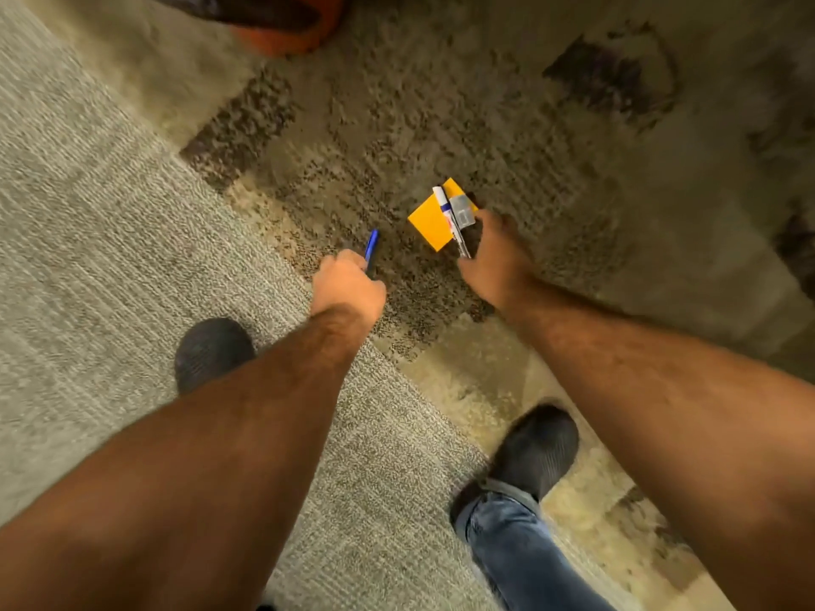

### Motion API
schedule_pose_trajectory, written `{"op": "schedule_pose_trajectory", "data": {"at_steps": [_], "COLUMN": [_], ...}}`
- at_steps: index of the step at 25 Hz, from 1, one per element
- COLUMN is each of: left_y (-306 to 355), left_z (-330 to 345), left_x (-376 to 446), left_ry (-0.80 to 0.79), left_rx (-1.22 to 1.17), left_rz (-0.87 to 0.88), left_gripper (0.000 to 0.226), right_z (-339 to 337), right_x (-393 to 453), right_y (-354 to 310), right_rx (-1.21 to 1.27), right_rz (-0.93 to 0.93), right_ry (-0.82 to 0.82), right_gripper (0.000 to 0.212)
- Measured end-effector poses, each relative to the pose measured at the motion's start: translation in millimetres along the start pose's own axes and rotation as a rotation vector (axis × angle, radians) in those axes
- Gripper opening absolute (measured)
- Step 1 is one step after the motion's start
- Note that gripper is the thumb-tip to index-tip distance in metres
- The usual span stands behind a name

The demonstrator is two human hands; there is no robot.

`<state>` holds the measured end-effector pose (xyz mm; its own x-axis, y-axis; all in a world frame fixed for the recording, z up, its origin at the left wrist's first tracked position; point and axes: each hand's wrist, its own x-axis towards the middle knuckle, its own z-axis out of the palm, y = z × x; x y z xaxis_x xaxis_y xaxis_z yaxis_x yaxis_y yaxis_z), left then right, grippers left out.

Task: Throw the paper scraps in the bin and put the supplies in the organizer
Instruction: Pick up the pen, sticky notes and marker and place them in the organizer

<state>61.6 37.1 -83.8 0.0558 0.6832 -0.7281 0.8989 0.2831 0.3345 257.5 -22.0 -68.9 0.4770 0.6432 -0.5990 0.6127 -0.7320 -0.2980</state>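
Note:
My left hand (348,284) is closed around a blue pen (371,249), whose tip sticks up past my fingers. My right hand (496,258) grips a bundle of supplies: a yellow sticky-note pad (430,222), a white marker (443,204) lying across it, and a small grey clear-topped item (462,210) beside the marker. Both hands hang over the patterned rug, about a hand's width apart. No paper scraps and no organizer are in view.
An orange bin (286,35) with a dark liner sits at the top edge. A shaggy patterned rug (485,125) meets grey carpet (88,213) on the left. My two dark shoes (211,350) (536,447) stand below the hands.

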Motion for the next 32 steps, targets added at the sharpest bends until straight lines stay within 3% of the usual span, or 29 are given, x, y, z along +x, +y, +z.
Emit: {"op": "schedule_pose_trajectory", "data": {"at_steps": [4, 9, 12, 17, 22, 27, 32], "left_y": [-13, -26, -24, 7, 43, 64, 76], "left_z": [17, 23, 23, 30, 38, 30, 4], "left_x": [37, 58, 58, 69, 82, 77, 39], "left_ry": [0.024, 0.089, 0.016, -0.036, -0.012, 0.004, -0.04], "left_rx": [0.202, 0.342, 0.158, -0.292, -0.352, -0.369, -0.585], "left_rz": [0.023, 0.23, 0.277, 0.241, 0.149, 0.181, 0.166], "left_gripper": [0.049, 0.028, 0.024, 0.018, 0.019, 0.033, 0.017], "right_z": [32, 52, 56, 51, 41, 26, -16], "right_x": [40, 73, 84, 99, 111, 94, 30], "right_y": [4, -5, -10, -2, 5, 6, -16], "right_rx": [0.005, -0.075, -0.162, 0.021, -0.072, 0.392, 0.669], "right_rz": [0.055, 0.043, 0.042, 0.039, -0.027, 0.003, -0.008], "right_ry": [0.042, 0.096, 0.142, 0.117, -0.007, -0.154, -0.193], "right_gripper": [0.079, 0.099, 0.094, 0.079, 0.05, 0.026, 0.026]}}
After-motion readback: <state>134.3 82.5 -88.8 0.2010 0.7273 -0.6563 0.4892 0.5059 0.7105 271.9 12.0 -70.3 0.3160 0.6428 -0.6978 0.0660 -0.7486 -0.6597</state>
